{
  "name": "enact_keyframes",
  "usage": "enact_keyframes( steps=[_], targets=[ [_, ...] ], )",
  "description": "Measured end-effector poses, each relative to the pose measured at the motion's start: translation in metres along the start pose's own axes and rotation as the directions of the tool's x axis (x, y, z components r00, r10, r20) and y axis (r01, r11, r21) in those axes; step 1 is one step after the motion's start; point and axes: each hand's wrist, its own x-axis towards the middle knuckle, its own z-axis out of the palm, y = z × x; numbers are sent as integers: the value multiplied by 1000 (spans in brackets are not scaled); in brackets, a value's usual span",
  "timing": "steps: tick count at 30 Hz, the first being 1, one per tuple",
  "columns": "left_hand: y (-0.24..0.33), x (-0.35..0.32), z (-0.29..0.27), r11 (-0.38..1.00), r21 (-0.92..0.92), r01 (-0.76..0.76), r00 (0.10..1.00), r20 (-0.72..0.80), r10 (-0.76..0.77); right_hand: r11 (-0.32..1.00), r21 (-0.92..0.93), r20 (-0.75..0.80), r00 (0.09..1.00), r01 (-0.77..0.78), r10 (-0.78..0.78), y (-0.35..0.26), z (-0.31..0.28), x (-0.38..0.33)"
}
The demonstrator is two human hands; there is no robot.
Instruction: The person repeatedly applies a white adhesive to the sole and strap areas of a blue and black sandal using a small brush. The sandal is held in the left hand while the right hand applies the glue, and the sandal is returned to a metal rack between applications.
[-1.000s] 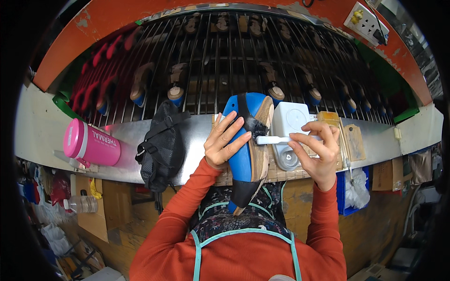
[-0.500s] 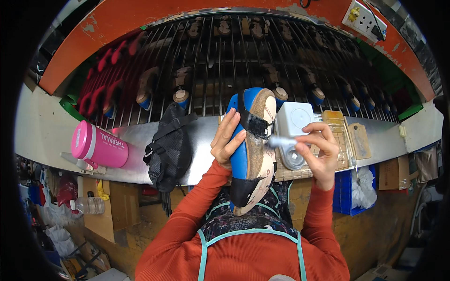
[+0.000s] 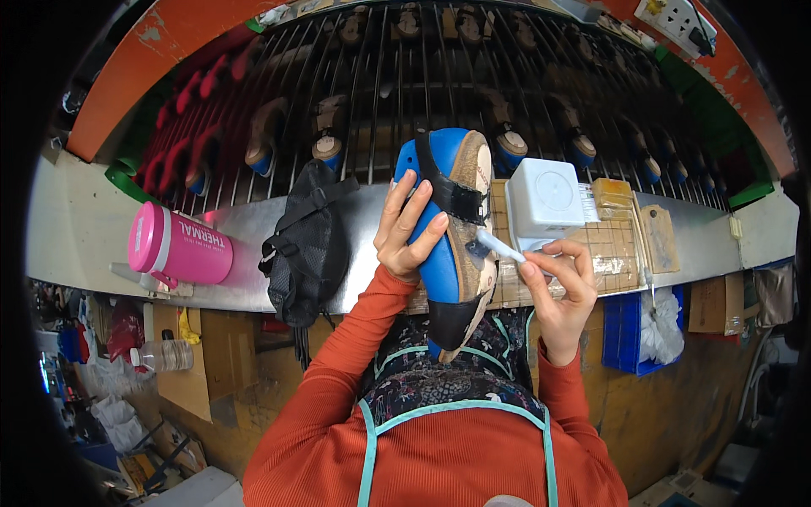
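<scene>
My left hand (image 3: 404, 228) is wrapped along the blue side of a shoe last (image 3: 439, 264), which it holds tilted on its side. On the last sits a sandal (image 3: 466, 253) with black straps, a cork edge and a pale underside turned to the right. My right hand (image 3: 568, 296) pinches the thin pale handle of a small brush (image 3: 502, 247). The brush's dark head touches the sandal's underside, just below the middle strap. A white box-shaped container (image 3: 543, 198) stands just beyond my right hand.
A black bag (image 3: 311, 245) and a pink thermal mug (image 3: 182, 245) rest on the metal ledge to the left. Beyond it, a rack of metal bars (image 3: 380, 127) carries several lasted sandals. A blue crate (image 3: 621, 334) with white plastic sits at the lower right.
My right hand has brought the brush head down onto the sandal's underside. The brush was blurred before. My left hand and the sandal have shifted slightly upward in view.
</scene>
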Motion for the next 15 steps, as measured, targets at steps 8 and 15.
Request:
enact_keyframes(
  steps=[8, 15],
  targets=[
    [-3, 1, -9, 997, 67, -41, 996, 81, 36, 860, -421, -38, 941, 289, -335, -3, 8, 9],
    [-8, 4, -14, 993, 84, -82, 991, 117, 72, 746, -549, -85, 862, 378, -500, -5, 17, 14]
  ],
)
